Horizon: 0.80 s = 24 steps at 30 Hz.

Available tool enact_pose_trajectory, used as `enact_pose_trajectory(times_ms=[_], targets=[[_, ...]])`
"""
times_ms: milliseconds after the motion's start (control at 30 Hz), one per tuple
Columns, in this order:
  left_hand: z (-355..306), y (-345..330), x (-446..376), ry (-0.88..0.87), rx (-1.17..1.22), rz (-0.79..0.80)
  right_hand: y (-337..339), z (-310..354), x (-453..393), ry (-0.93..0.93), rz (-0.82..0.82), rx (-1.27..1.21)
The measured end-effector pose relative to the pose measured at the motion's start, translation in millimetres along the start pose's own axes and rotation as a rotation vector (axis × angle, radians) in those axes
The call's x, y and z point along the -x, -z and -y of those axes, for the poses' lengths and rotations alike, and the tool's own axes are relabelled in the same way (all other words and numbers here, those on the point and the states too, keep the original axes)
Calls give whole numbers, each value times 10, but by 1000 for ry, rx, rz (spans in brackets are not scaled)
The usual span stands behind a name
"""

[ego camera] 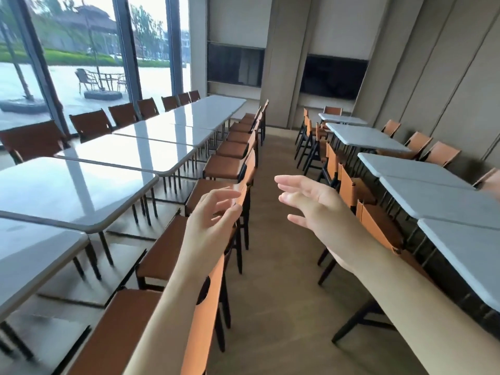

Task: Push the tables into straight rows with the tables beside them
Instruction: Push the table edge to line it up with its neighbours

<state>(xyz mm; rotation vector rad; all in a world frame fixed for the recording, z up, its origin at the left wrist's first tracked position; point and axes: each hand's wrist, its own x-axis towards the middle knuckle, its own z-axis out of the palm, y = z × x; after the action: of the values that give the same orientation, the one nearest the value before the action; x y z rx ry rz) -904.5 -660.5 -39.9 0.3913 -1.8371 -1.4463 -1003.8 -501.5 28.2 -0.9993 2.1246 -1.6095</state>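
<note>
Two open hands, left hand (213, 215) and right hand (319, 204); two table rows.

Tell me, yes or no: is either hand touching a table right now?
No. The left hand and right hand are raised, open, over the aisle between the chair rows, apart from the left tables and right tables.

Two hands are seen, a left hand (213, 212) and a right hand (316, 204). Two rows of white benches are counted: six benches in the left row (81, 190) and five in the right row (422, 171). Seven brown chairs (92, 124) are counted along the window side of the left row. Two dark wall screens (332, 77) are counted. The remaining chairs cannot be counted reliably.
</note>
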Motion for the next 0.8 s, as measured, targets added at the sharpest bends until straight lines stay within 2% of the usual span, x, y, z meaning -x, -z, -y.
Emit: enact_pose_trajectory(times_ms=[267,633,800], targets=[[72,-463,-889,59,84,-75,400,-251,-1141,34,44,-49],[456,-904,-1688,73,-72,-20,627,-844,-2176,41,132,-125],[546,-1261,-2130,23,-92,-108,981,-1013,-2727,60,144,-140]])
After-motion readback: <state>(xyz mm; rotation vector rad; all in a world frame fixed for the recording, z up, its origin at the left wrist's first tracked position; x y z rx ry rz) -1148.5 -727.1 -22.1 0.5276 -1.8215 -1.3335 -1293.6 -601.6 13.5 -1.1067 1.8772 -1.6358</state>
